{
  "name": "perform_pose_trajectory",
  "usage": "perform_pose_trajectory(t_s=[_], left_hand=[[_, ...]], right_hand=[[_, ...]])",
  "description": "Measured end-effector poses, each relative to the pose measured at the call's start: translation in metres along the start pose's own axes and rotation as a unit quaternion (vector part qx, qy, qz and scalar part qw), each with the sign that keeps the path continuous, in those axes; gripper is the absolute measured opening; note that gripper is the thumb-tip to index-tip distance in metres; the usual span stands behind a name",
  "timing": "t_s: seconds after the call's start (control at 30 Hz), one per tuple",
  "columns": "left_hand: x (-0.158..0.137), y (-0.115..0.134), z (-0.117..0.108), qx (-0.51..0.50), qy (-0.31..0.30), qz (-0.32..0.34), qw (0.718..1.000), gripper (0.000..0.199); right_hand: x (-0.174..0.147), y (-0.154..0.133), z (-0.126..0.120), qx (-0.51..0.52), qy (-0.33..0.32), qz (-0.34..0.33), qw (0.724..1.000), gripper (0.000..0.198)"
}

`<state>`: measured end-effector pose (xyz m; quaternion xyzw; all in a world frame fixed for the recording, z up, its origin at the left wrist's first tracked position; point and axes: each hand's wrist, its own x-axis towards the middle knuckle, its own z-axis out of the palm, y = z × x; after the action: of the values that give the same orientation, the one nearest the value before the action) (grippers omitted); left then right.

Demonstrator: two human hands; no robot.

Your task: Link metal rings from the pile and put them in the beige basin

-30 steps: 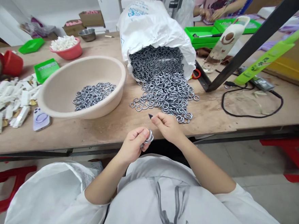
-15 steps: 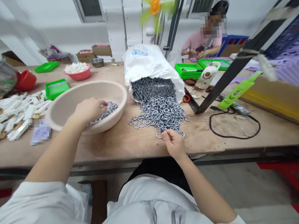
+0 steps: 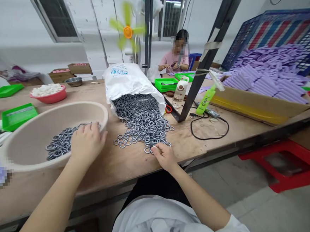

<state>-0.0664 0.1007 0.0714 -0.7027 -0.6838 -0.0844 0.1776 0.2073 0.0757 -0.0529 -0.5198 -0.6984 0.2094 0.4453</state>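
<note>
My left hand (image 3: 86, 140) is over the right side of a wide beige basin (image 3: 16, 154), back of the hand up. Its thumb stands apart from the bent fingers, and no held item shows. Dark grey metal rings (image 3: 60, 142) lie in the basin below it. My right hand (image 3: 164, 156) pinches at the front edge of a heap of the same rings (image 3: 147, 120). A small dark bit shows by its thumb, too small to name. The heap spills from the mouth of a white sack (image 3: 128, 80) lying on its side.
A black metal post (image 3: 195, 81) rises right of the sack, near a bottle (image 3: 180, 92), a green tube (image 3: 206, 100) and a looped cable (image 3: 211, 138). Purple strips fill a cardboard box (image 3: 250, 106). Green trays (image 3: 19, 116) and a red bowl (image 3: 49, 97) stand left. A co-worker (image 3: 176, 58) sits behind.
The view has swung right. My left hand has moved from above the rings inside the basin toward its right rim. My right hand remains pinched at the heap's front edge.
</note>
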Motion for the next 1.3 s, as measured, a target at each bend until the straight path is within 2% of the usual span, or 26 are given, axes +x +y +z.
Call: perform_pose_trajectory(t_s=[0.1, 0.17, 0.23, 0.3, 0.37, 0.4, 0.47, 0.5, 0.57, 0.67, 0.73, 0.87, 1.07, 1.3], left_hand=[[-0.001, -0.009, -0.002, -0.008, -0.102, -0.030, 0.994, 0.051], [-0.006, -0.009, -0.004, -0.020, -0.106, -0.029, 0.994, 0.048], [-0.013, -0.005, -0.004, -0.030, -0.062, -0.022, 0.997, 0.046], [-0.020, 0.005, -0.002, -0.053, 0.014, -0.004, 0.998, 0.046], [-0.023, 0.019, 0.005, -0.099, 0.069, 0.050, 0.991, 0.048], [-0.023, 0.028, 0.011, -0.125, 0.069, 0.090, 0.986, 0.048], [-0.019, 0.044, 0.027, -0.159, 0.016, 0.169, 0.973, 0.048], [-0.015, 0.051, 0.037, -0.160, -0.015, 0.184, 0.970, 0.051], [-0.005, 0.062, 0.059, -0.145, -0.076, 0.159, 0.974, 0.063], [0.008, 0.068, 0.086, -0.144, -0.196, 0.070, 0.967, 0.081], [0.011, 0.069, 0.097, -0.159, -0.226, 0.057, 0.959, 0.084], [0.006, 0.071, 0.102, -0.196, -0.195, 0.095, 0.956, 0.074], [0.006, 0.073, 0.104, -0.225, -0.168, 0.107, 0.954, 0.067], [0.010, 0.061, 0.110, -0.278, -0.138, 0.140, 0.940, 0.057]], right_hand=[[0.001, 0.000, 0.000, 0.009, -0.004, 0.008, 1.000, 0.035], [0.002, -0.001, -0.001, 0.011, -0.003, 0.012, 1.000, 0.036], [0.002, -0.002, -0.001, 0.015, -0.002, 0.014, 1.000, 0.036], [0.002, -0.003, -0.001, 0.020, 0.000, 0.014, 1.000, 0.037], [0.001, -0.003, -0.002, 0.028, 0.007, 0.013, 0.999, 0.037], [0.001, -0.002, -0.002, 0.033, 0.010, 0.015, 0.999, 0.037], [0.001, -0.002, -0.002, 0.044, 0.012, 0.021, 0.999, 0.037], [0.001, -0.002, -0.002, 0.049, 0.012, 0.025, 0.998, 0.037], [0.002, -0.001, -0.003, 0.058, 0.010, 0.033, 0.998, 0.036], [0.003, -0.001, -0.003, 0.067, 0.005, 0.040, 0.997, 0.035], [0.003, -0.001, -0.004, 0.067, -0.003, 0.038, 0.997, 0.035], [0.004, 0.000, -0.004, 0.067, -0.016, 0.041, 0.997, 0.036], [0.003, -0.004, -0.007, 0.059, -0.024, 0.029, 0.998, 0.036], [0.001, -0.003, -0.006, 0.048, -0.021, 0.023, 0.998, 0.035]])
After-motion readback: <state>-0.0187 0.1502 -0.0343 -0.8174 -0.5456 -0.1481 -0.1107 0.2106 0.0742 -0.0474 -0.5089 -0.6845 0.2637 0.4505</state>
